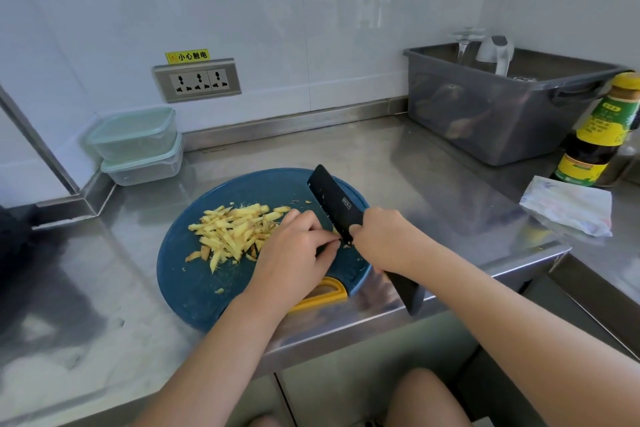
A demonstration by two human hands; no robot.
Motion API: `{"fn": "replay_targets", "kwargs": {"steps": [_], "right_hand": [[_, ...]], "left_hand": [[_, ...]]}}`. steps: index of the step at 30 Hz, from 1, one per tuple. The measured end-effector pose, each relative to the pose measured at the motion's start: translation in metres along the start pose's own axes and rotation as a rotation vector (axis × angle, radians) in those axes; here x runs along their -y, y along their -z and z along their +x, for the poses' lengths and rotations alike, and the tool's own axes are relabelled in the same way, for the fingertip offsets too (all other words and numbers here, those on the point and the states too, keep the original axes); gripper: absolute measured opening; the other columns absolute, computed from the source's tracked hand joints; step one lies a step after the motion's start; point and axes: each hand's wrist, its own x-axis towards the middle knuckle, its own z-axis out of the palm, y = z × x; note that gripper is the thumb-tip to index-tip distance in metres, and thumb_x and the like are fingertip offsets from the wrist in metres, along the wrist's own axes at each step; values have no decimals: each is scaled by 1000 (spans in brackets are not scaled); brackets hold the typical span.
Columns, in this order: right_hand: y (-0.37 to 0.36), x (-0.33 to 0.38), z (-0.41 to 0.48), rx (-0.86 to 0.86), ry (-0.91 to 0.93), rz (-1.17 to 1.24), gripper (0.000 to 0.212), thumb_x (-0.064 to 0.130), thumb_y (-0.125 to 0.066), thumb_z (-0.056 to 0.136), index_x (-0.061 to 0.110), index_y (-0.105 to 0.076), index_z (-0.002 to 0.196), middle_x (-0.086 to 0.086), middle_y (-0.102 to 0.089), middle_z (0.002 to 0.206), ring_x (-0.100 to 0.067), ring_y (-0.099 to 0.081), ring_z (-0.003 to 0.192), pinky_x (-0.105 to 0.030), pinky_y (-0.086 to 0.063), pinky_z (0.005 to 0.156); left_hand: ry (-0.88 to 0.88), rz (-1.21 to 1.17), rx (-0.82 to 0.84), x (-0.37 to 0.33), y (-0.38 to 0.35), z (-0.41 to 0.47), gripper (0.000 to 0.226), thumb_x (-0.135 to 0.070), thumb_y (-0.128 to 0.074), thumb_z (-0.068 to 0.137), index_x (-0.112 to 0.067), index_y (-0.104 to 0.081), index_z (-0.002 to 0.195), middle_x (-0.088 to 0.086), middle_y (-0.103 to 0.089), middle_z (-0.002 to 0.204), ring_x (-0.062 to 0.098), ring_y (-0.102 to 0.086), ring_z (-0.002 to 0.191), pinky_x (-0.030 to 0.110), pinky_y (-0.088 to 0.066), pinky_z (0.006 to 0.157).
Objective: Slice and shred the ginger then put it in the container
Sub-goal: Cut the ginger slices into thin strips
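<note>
A pile of yellow ginger shreds (232,231) lies on the round blue cutting board (194,274). My right hand (384,239) grips the handle of a black cleaver (334,203), whose blade stands edge-down on the board just right of the pile. My left hand (298,250) rests on the board with curled fingers, its fingertips pinching a small piece of ginger right against the blade. That piece is mostly hidden by the fingers. Two stacked clear containers with pale green lids (138,146) stand at the back left corner.
A grey plastic tub (498,114) with a glass and a kettle stands at the back right. A sauce bottle (599,135) and a folded cloth (568,204) are on the right. The steel counter's front edge (346,333) is close to the board.
</note>
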Motion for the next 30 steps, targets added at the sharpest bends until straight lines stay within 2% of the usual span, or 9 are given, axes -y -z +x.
{"fn": "replay_targets", "kwargs": {"steps": [2, 4, 8, 14, 18, 23, 25, 27, 30], "right_hand": [[-5, -8, 0, 10, -54, 163, 16, 19, -45, 97, 6, -54, 102, -10, -60, 97, -19, -62, 80, -21, -44, 60], [-7, -14, -2, 5, -116, 397, 26, 25, -40, 99, 11, -48, 78, -6, -58, 65, -13, -56, 47, -20, -44, 43], [-5, -18, -2, -41, -160, 575, 28, 29, -44, 98, 10, -48, 78, -6, -52, 49, -9, -43, 25, -16, -39, 35], [12, -25, 1, -131, -111, 572, 30, 30, -44, 97, 8, -49, 76, -8, -52, 50, -15, -45, 30, -21, -45, 39], [19, -30, -2, -177, -49, 458, 24, 28, -44, 97, 10, -49, 81, -7, -53, 60, -16, -49, 37, -25, -47, 41], [21, -39, -6, -352, 108, 28, 24, 35, -48, 95, 16, -46, 81, -2, -54, 70, -25, -55, 64, -28, -40, 52], [23, -40, -8, -391, 172, -170, 23, 41, -48, 95, 19, -49, 92, -3, -60, 81, -27, -58, 74, -29, -39, 57], [26, -40, -9, -402, 241, -310, 25, 46, -47, 94, 21, -49, 96, -1, -63, 90, -26, -59, 80, -29, -35, 59], [33, -35, -9, -401, 317, -402, 25, 47, -47, 93, 24, -40, 89, 3, -61, 94, -24, -56, 77, -29, -33, 60]], "left_hand": [[41, 10, -24, -1, 1, 1, 14, -25, -71, 81, -23, -75, 94, -6, -50, 74, 13, -43, 77, 24, -36, 60], [70, 12, -46, 0, 0, 2, 17, -26, -71, 81, -22, -74, 97, -6, -50, 78, 11, -41, 79, 23, -36, 62], [25, 28, -12, 0, -2, 2, 29, -26, -68, 84, -21, -69, 113, -5, -49, 86, 8, -37, 82, 22, -34, 68], [38, 52, 46, 0, -1, 1, 28, -34, -59, 89, -26, -67, 115, -6, -49, 97, 8, -36, 90, 21, -33, 78], [103, 112, -32, 0, -1, 3, 15, -33, -65, 84, -22, -71, 92, -4, -51, 93, 13, -44, 91, 27, -41, 78], [298, 110, -197, 9, 9, 1, 9, -18, -78, 74, -17, -71, 80, -1, -54, 90, 16, -49, 85, 28, -44, 75], [372, 44, -340, 11, 22, -4, 13, -20, -74, 78, -15, -69, 88, 1, -53, 98, 16, -49, 92, 26, -44, 82], [382, 13, -439, 10, 38, -8, 29, -19, -69, 82, -12, -63, 110, 5, -50, 114, 20, -50, 107, 24, -40, 91], [282, 82, -220, -1, 54, -7, 59, -24, -63, 86, -23, -40, 140, 6, -32, 142, 25, -28, 134, 37, -27, 109]]}}
